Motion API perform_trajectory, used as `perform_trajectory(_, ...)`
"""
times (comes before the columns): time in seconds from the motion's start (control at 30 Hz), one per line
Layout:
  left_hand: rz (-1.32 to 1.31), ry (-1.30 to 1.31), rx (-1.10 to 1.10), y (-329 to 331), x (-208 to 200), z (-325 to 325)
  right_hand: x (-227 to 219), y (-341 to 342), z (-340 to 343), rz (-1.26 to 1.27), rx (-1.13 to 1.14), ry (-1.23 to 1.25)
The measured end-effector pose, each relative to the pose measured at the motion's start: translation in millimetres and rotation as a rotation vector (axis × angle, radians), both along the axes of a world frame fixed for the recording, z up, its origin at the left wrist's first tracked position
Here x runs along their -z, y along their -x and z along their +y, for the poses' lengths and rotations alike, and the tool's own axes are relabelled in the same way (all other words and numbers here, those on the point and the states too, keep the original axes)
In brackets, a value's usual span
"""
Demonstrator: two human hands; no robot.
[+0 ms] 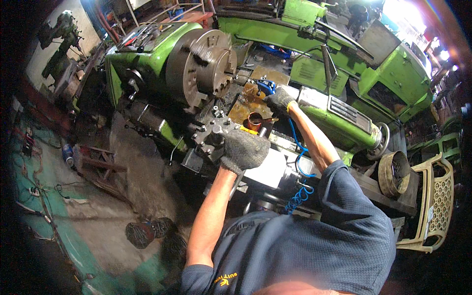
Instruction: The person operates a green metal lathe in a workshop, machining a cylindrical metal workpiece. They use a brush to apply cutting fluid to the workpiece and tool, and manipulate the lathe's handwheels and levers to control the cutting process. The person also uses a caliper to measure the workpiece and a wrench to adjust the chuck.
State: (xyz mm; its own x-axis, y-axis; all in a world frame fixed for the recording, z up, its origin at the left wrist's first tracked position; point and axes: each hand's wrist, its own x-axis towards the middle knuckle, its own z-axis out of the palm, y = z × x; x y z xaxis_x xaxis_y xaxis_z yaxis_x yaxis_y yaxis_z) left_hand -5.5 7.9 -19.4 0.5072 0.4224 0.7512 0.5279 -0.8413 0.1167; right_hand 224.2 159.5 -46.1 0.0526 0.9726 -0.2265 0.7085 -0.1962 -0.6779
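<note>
My right hand (pixel 280 100), in a dark grey glove, is closed around a blue air blow gun (pixel 266 87) above the lathe's oily brown cross-slide area (pixel 247 104). A blue hose (pixel 298 133) runs back along my forearm to a coil (pixel 300 198). Against the bolted tool post (pixel 209 136) is my gloved left hand (pixel 247 150), its fingers curled; what they grip is hidden. A copper-coloured cup (pixel 254 119) stands between the hands, beside a small yellow piece (pixel 250 131). The large chuck (pixel 189 69) faces the blow gun from the left.
Loose tools (pixel 145 37) lie on the green headstock (pixel 142 61). To the right are a handwheel (pixel 381 140), a round metal ring (pixel 393 174) and a beige grille (pixel 439 206). A white plate (pixel 268 171) sits below my left hand. Cables (pixel 45 211) cross the floor.
</note>
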Motion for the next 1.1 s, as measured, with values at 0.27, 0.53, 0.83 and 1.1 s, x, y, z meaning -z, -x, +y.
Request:
perform_trajectory(0.27, -0.013, 0.040, 0.011, -9, -5, -2, 18, -41, -7, -0.033, 0.018, -0.185)
perform_trajectory(0.53, 0.039, 0.075, 0.007, -2, 3, -3, -21, -36, -74, -0.388, -0.056, -0.162)
perform_trajectory(0.83, -0.052, 0.154, 0.051, -4, 5, 1, -19, -40, -80, -0.339, 0.027, -0.198)
perform_trajectory(1.1, -0.015, 0.098, 0.046, -9, -1, 1, 43, -148, -291, -0.143, 0.271, -0.525)
